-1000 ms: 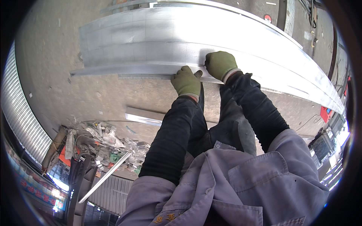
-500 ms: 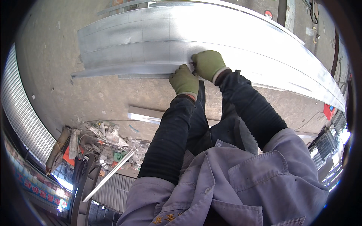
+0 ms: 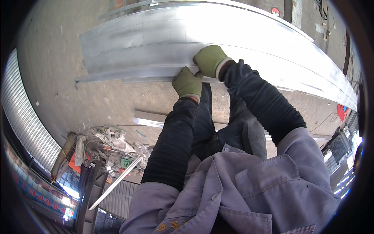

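A long, shiny metal sheet (image 3: 132, 52) with scribed lines along and across it lies before me, its near edge shaped into a narrow strip. My left hand (image 3: 187, 83), in a green glove, has its fingers curled over that near edge. Just right of it and a little farther in, my right hand (image 3: 212, 61) is closed in a matching glove, low over the sheet. Something small and dark shows beneath its fingers, between the two hands, but I cannot make out what it is. The fingertips of both hands are mostly hidden.
A heap of scrap and plastic (image 3: 117, 146) lies on the floor at left, with a pale metal bar (image 3: 115, 183) near it. A flat metal strip (image 3: 150, 119) rests behind my left forearm. At far right sits a red object (image 3: 342, 112); a red disc (image 3: 275, 11) lies beyond the sheet.
My right hand has shifted slightly left and away from me, its wrist turning a little. The left hand has moved slightly left, still at the near edge.
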`<state>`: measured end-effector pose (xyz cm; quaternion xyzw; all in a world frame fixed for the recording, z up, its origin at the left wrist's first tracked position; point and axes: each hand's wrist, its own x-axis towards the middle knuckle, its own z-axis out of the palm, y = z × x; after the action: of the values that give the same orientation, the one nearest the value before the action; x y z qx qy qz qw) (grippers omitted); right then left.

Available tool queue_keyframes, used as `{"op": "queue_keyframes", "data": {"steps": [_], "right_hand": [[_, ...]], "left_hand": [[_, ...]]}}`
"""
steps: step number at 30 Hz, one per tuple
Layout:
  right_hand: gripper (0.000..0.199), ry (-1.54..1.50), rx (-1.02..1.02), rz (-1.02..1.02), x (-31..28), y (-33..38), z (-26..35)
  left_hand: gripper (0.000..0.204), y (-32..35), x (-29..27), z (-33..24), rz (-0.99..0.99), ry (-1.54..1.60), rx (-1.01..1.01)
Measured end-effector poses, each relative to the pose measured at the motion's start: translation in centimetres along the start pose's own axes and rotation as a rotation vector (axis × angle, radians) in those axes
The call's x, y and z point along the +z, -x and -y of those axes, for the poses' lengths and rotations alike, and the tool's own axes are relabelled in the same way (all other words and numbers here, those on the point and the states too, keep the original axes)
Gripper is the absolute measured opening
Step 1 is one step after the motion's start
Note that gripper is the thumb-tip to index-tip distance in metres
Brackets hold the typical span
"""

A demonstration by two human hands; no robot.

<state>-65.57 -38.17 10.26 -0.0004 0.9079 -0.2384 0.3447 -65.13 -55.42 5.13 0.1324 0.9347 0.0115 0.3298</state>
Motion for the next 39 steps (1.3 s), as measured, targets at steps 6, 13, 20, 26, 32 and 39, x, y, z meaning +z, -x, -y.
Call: {"op": "queue_keyframes", "data": {"steps": [6,13,20,26,32,39], "right_hand": [[0.018,0.065,0.149,-0.021,2.3,5.2,-4.1],[0.021,-0.001,0.259,0.004,2.9,7.5,-3.7],[0.019,-0.182,0.214,-0.312,6.2,6.4,-2.0],[0.018,-0.137,0.381,-0.162,5.4,8.7,-3.6],[0.018,-0.195,0.599,-0.233,8.4,14.6,-9.4],[0.016,-0.171,0.716,-0.302,10.6,18.7,-13.4]], "left_hand": [[0.048,0.1,-1.7,-0.6,0.078,0.009,-0.045],[0.051,0.2,-2.5,-1.2,0.131,0.024,-0.068],[0.056,0.3,-2.6,-1.0,0.075,-0.027,-0.015],[0.056,-0.2,-2.4,-0.4,0.081,-0.038,-0.031],[0.057,-0.1,-2.6,-1.0,0.080,-0.056,-0.022],[0.058,-0.2,-2.5,-0.6,0.073,-0.060,-0.037]]}}
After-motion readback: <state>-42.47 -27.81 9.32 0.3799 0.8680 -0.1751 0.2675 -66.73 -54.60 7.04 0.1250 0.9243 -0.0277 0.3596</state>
